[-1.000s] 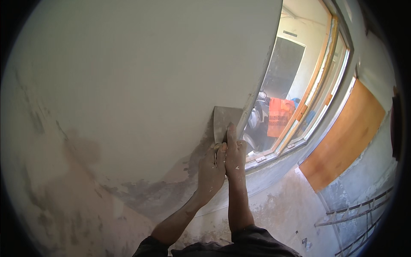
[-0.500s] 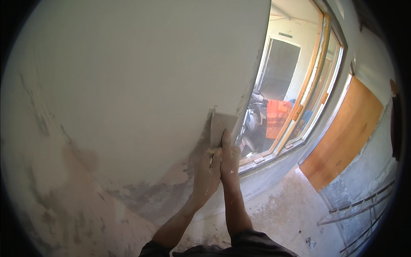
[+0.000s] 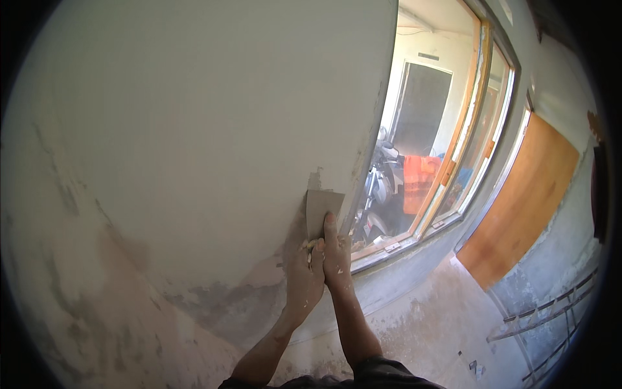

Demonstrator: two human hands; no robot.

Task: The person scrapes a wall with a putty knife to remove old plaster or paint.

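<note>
A wide, flat putty knife [image 3: 323, 206] with a greyish blade lies against the wall [image 3: 214, 129], just left of the window frame. My right hand [image 3: 336, 259] is closed round its lower part, the thumb pressed along the blade. Right beside it, my left hand [image 3: 302, 282] is closed at the base of the knife, fingers curled. Pale putty sticks to the fingers of both hands. The handle is hidden behind them. Around the blade the wall shows a darker, damp-looking patch, and a small rough smear of putty [image 3: 315, 176] sits above the blade's top edge.
To the right is a window with a wooden frame [image 3: 468, 123]; through it show a motorcycle [image 3: 382, 175] and an orange cloth [image 3: 421, 185]. Farther right are an orange-brown wooden panel [image 3: 521, 201] and a ladder [image 3: 544, 324]. Small debris [image 3: 476, 369] lies on the floor.
Both hands and the putty knife have moved down and slightly left along the wall. More of the putty smear above the blade now shows. The view has shifted slightly.
</note>
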